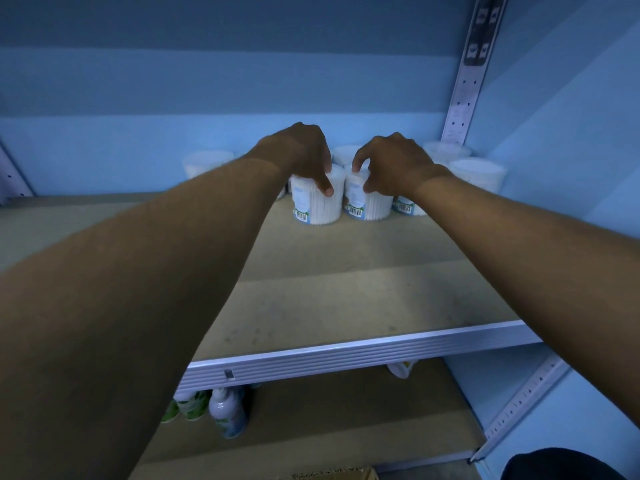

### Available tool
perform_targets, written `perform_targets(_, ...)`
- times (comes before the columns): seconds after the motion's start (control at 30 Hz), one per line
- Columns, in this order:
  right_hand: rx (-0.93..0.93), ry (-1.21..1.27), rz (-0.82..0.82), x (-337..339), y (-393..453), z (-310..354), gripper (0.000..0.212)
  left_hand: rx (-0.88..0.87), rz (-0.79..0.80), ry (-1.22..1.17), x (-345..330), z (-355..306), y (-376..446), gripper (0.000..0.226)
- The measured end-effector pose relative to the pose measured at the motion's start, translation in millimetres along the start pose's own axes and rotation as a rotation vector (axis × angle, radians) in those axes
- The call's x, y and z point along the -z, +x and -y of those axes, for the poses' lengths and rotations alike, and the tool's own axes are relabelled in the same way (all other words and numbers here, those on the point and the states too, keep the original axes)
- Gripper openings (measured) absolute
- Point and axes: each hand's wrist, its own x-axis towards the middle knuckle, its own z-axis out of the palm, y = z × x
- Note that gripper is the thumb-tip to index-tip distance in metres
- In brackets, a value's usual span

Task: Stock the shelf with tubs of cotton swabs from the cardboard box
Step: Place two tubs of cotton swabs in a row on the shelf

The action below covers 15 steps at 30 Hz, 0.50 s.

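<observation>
Two clear tubs of cotton swabs stand side by side at the back of the brown shelf board (346, 299). My left hand (301, 152) grips the left tub (317, 206) from above, thumb on its front. My right hand (391, 161) grips the right tub (369, 204) from above in the same way. Both tubs rest on the shelf, touching or nearly touching each other. More tubs stand behind and beside them: one at the far left (206, 164), several at the right (479, 173). A corner of the cardboard box (336, 474) shows at the bottom edge.
A white metal front rail (346, 358) edges the shelf. A perforated upright (464, 95) rises at the back right. On the lower shelf stand several bottles (227, 410) at the left and a white item (401, 368) under the rail.
</observation>
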Motion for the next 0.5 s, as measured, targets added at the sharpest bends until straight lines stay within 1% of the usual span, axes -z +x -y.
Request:
perform_targets(0.17, -0.020, 0.054, 0.013, -2, -4, -5, 0.038, -0.034, -0.034, -0.025, -11, 3, -2, 0.058)
perform_targets(0.23, -0.029, 0.111, 0.037, 0, -8, -4, 0.045, -0.033, -0.032, -0.043, -15, 5, -9, 0.068)
perform_targets(0.33, -0.051, 0.215, 0.017, 4, -17, -3, 0.055, -0.047, -0.039, -0.059, -20, 8, -21, 0.084)
perform_targets(0.43, -0.076, 0.259, 0.015, 11, -33, 1, 0.056, -0.089, -0.093, -0.093, -20, 11, -39, 0.080)
perform_targets(0.5, -0.093, 0.275, 0.034, 16, -45, 4, 0.056, -0.093, -0.101, -0.119, -18, 12, -56, 0.079)
